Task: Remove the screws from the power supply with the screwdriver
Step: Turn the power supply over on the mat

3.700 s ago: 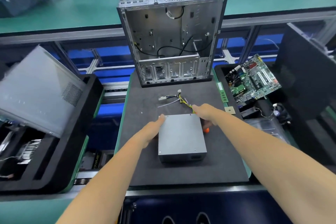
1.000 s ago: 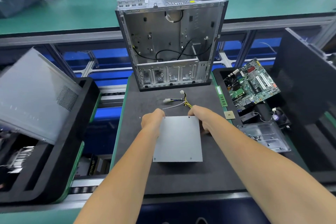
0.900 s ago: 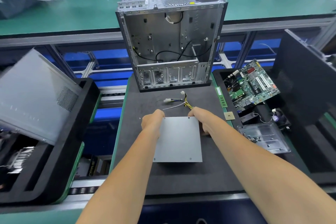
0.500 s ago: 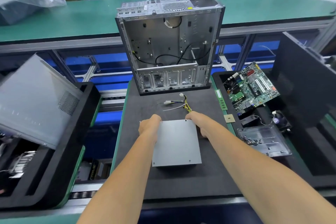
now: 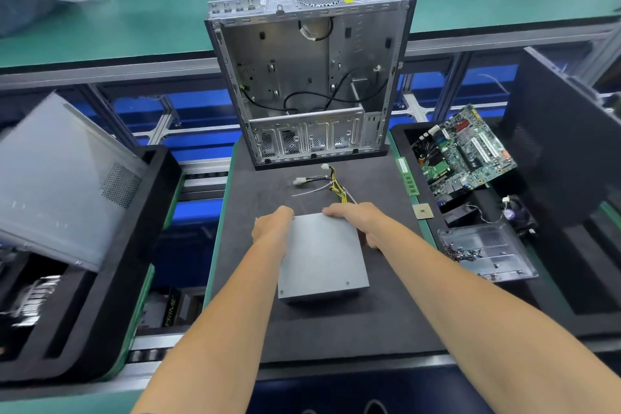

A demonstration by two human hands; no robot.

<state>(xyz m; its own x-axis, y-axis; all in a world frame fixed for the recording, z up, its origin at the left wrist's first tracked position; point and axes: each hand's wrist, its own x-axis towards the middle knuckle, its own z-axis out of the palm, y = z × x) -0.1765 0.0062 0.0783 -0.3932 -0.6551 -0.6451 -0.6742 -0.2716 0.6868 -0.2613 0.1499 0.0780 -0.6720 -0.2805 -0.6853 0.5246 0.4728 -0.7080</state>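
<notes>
The power supply [image 5: 322, 255] lies flat on the dark mat [image 5: 386, 323] and is gripped at its far corners by the left hand [image 5: 272, 228] and the right hand [image 5: 361, 220], fingers curled over the edges. It could be dropped if tipped carelessly, and its wires [image 5: 331, 183] snagged. No screwdriver can be made out; the small screws are barely visible.
</notes>
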